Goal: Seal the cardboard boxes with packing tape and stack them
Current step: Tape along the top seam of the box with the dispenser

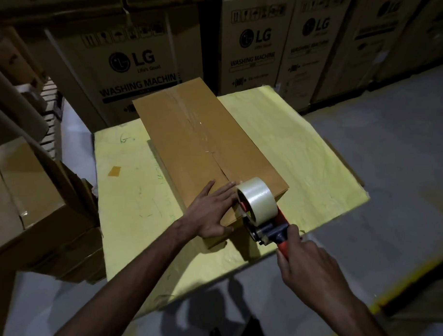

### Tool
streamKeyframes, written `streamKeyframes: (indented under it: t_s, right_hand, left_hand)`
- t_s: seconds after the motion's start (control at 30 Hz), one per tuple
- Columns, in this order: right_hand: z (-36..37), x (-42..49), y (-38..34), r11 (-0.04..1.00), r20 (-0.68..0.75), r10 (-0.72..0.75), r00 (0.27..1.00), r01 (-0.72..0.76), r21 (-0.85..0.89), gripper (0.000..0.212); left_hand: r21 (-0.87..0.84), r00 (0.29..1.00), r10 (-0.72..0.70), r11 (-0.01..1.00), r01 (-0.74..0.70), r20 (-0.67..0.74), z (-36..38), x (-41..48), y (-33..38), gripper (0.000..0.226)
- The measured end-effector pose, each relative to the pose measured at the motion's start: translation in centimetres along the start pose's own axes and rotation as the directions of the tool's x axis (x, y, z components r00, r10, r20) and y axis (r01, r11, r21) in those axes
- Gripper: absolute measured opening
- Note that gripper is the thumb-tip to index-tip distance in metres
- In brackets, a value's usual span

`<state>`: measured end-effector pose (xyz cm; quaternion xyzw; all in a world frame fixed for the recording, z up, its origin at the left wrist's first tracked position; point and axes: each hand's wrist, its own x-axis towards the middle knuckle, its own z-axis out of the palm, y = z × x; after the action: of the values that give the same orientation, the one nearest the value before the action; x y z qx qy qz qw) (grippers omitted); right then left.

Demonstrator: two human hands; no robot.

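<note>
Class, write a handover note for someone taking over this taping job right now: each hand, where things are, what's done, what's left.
Left hand: flat on the near end of the cardboard box, fingers straight.
Right hand: grips the handle of the tape dispenser, whose roll is at the box's near edge.
The box lies on the yellow-covered table.
Done: flaps closed; tape shows on the seam's far part.
Left: tape the near seam, which looks bare, then stack the box.

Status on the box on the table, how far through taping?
Done: box closed, tape on its far seam. In hand: left hand presses the box top, right hand grips the dispenser at the near edge. Left: near seam looks untaped; box not yet stacked.
</note>
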<state>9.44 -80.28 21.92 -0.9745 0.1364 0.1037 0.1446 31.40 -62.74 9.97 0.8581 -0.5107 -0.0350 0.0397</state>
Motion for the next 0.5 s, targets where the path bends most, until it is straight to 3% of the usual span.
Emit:
streamKeyframes:
  t_s: [0.2, 0.37, 0.5]
  right_hand:
    - [3.4, 0.5, 2.3, 1.0, -0.067, -0.019, 0.998, 0.018, -0.008, 0.038]
    - [10.6, 1.3, 6.1, 0.976, -0.129, -0.028, 0.991, 0.055, 0.21, 0.05]
    - [15.2, 2.8, 6.5, 0.929, -0.258, 0.008, 0.966, 0.088, 0.359, 0.05]
  left_hand:
    - [0.008, 1.0, -0.004, 1.0, 0.004, 0.017, 0.3, 0.2, -0.7, 0.107]
    - [-0.04, 0.999, -0.05, 0.998, 0.051, 0.017, 0.2, 0.0, -0.8, 0.117]
    - [0.035, 1.0, 0.009, 0.999, -0.01, 0.019, 0.7, 0.2, -0.8, 0.1]
